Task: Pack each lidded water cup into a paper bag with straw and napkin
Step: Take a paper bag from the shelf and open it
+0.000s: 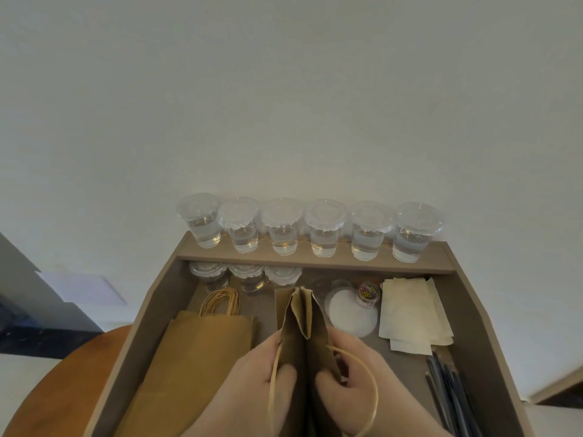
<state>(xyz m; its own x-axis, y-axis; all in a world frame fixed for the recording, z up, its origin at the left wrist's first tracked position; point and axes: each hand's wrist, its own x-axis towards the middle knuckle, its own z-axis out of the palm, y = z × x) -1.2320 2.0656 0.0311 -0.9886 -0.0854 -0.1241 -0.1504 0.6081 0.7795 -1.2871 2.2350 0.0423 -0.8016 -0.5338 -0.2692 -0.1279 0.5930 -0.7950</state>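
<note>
I hold a brown paper bag upright in the middle of the desk, its mouth toward me and its folded base pointing away. My left hand pinches the bag's left edge and my right hand pinches its right edge, each beside a twine handle. Several lidded water cups stand in a row on the raised back shelf, and three more lidded cups stand below it. Cream napkins lie at the right. Dark wrapped straws lie at the lower right.
A stack of flat brown bags with twine handles lies at the left of the grey desk. Clear spare lids and a small jar of coloured paper clips sit between bag and napkins. A white wall rises behind the shelf.
</note>
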